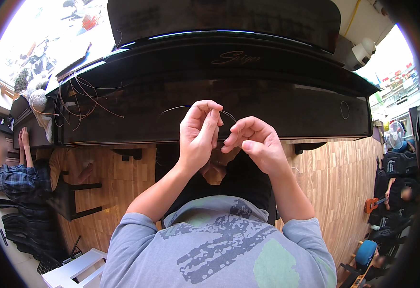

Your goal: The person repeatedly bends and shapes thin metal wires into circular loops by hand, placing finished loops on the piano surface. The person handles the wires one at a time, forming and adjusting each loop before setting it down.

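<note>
Both my hands are raised in front of a glossy black upright piano (248, 101). My left hand (198, 137) pinches a thin metal wire (176, 108) between thumb and fingertips. My right hand (254, 141) pinches the same wire close beside it, fingers curled. The wire arcs out to the left and over the fingertips, thin and silvery against the black piano front. My forearms come up from a grey printed T-shirt (219, 245) at the bottom.
Loose wires (83, 98) hang over the piano's left end. A person in a plaid shirt (16, 180) sits at the left beside a dark stool (71, 197). Wooden floor (339, 182) lies beneath. A white fan (396, 134), small guitars and another person are at the right.
</note>
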`<state>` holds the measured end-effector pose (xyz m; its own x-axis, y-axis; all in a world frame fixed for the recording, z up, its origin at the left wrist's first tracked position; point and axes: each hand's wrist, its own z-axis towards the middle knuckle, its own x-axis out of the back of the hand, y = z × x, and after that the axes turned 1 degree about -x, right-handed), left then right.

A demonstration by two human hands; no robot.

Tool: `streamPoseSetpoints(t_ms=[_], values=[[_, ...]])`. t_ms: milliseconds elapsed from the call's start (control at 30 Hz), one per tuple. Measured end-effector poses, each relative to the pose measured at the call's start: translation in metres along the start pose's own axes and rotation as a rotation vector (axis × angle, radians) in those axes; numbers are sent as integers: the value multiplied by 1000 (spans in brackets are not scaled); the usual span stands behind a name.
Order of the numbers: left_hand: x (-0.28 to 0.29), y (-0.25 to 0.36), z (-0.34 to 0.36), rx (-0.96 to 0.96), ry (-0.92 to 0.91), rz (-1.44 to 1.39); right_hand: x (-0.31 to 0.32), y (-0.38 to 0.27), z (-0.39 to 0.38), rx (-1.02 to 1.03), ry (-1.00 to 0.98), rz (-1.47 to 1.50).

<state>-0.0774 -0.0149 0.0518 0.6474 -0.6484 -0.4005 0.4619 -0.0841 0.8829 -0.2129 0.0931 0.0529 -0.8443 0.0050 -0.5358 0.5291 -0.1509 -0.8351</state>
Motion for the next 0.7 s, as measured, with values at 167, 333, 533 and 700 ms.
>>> streamPoseSetpoints(t_ms=[167,333,533,700], values=[[-1,1,-2,-7,19,74,-8,1,0,-15,74,-24],[-1,0,-1,-6,20,58,-8,2,2,15,62,188],[-2,-5,0,43,4,-1,2,10,3,86,-70,540],[-2,-4,-1,75,-19,-13,3,6,4,30,-69,495]])
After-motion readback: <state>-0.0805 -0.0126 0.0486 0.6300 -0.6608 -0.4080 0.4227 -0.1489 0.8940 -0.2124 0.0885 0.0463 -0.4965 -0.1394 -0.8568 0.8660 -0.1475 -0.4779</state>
